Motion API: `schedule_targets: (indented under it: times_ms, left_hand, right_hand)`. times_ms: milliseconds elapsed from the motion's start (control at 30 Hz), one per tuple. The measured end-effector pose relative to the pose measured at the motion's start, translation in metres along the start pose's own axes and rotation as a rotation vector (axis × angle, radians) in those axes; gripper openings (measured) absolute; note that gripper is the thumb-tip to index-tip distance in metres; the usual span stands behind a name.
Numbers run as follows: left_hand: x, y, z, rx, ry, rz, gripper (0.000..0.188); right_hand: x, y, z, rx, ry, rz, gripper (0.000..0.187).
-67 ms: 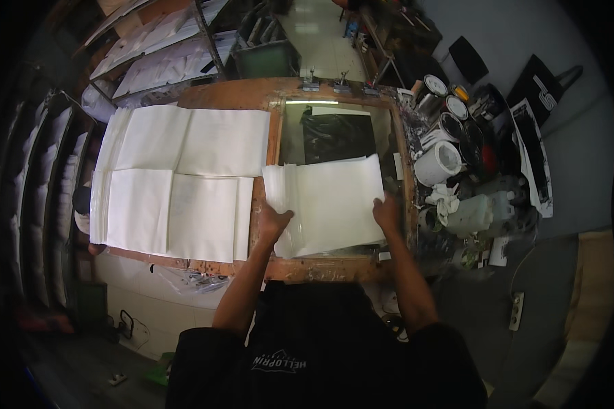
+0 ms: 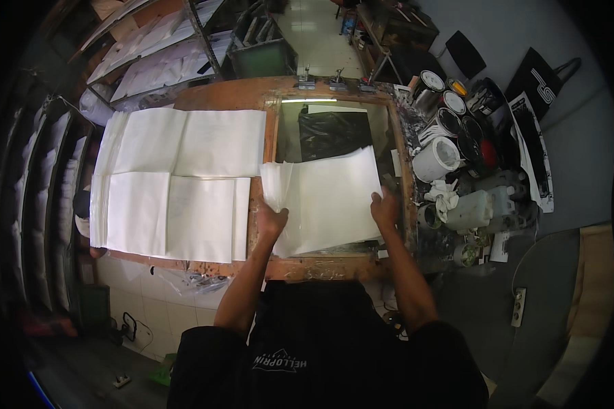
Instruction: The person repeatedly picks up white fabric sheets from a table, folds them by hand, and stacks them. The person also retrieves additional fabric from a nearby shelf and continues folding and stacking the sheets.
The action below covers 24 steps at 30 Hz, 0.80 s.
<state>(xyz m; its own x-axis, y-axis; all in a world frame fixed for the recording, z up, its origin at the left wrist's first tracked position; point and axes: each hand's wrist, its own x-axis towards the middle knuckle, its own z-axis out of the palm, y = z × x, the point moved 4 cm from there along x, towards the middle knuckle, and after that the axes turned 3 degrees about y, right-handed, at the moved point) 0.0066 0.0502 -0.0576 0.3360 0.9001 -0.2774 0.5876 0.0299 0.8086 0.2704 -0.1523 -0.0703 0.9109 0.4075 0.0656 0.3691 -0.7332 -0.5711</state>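
A stack of white sheets (image 2: pixel 331 201), with thick layered edges on its left, is held between my two hands over the glass-topped frame (image 2: pixel 274 140). My left hand (image 2: pixel 273 221) grips its left edge, thumb on top. On the opposite edge my right hand (image 2: pixel 385 208) is closed, its thumb also uppermost. The fingers under the stack are hidden. The far right corner is lifted a little. Beyond the stack, a crumpled black sheet (image 2: pixel 334 134) lies in the frame, overlapping a white piece.
More white sheets (image 2: pixel 208 218) lie in overlapping piles on the table's left half. Metal clamps (image 2: pixel 338 82) stand along the far edge. Paint tins (image 2: pixel 435 158) and clear jugs (image 2: pixel 467 210) crowd the right side. Racks (image 2: pixel 54 198) stand at the left.
The far right edge of the stack has risen slightly, and my right hand has moved up a little with it. Both hands keep their hold. The view has shifted slightly.
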Motion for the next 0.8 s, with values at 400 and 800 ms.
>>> schedule_targets:
  times_ms: [400,800]
  left_hand:
    - [-0.040,0.034,-0.025,-0.450,-0.077,0.270,0.082]
    - [0.000,0.053,0.018,-1.558,-0.595,-0.091,0.090]
  right_hand:
    - [-0.028,-0.014,-0.055,0.668,-0.067,-0.080,0.045]
    - [0.048,-0.244,-0.191,-0.119,-0.120,-0.811,0.024]
